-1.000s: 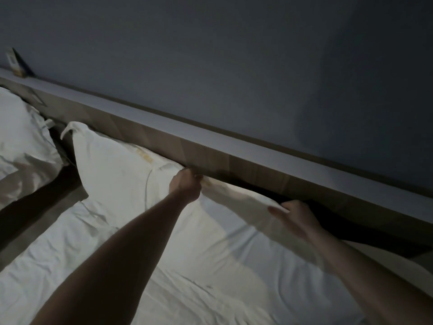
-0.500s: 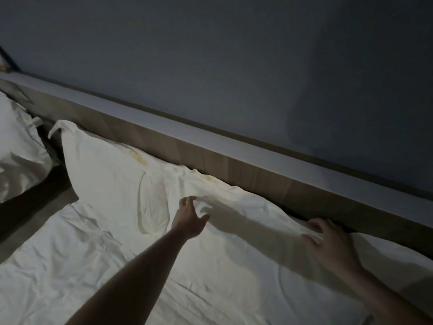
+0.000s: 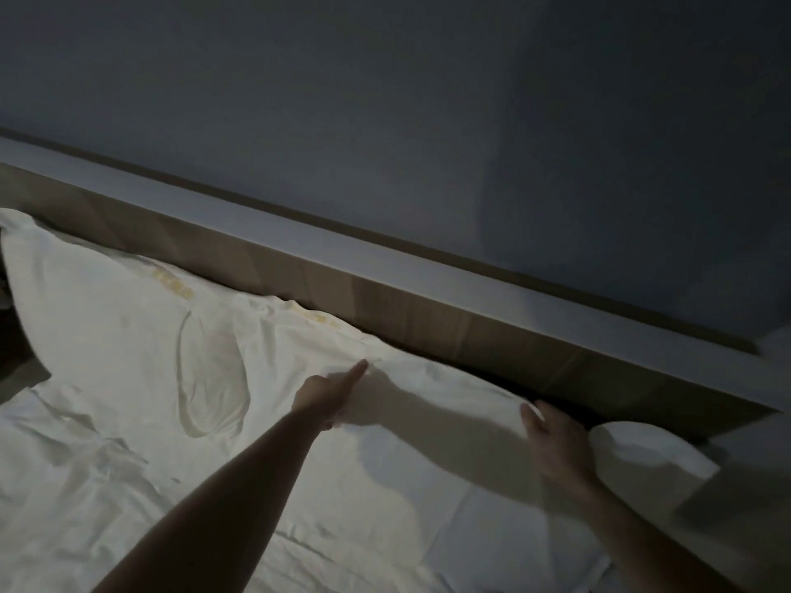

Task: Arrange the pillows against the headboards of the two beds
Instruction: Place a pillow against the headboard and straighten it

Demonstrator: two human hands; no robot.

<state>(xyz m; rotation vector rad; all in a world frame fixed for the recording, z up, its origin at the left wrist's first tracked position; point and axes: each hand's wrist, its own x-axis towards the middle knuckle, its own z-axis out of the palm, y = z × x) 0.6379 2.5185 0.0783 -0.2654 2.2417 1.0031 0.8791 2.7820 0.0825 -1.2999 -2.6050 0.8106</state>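
We are settling the pillow [image 3: 179, 336], which lies flat along the headboard [image 3: 428, 310]. Our left hand [image 3: 327, 391] rests open on it, one finger stretched; our right hand [image 3: 556, 438] seems to press its far end, grip unclear in the dark. Next, we should push it snug against the board.

The left pillow [image 3: 128, 336] is cut off at the frame's left edge, the left hand [image 3: 327, 393] is blurred by motion with its grip indeterminate, and the right hand's [image 3: 560, 442] palm is hidden against the right pillow [image 3: 428, 421].
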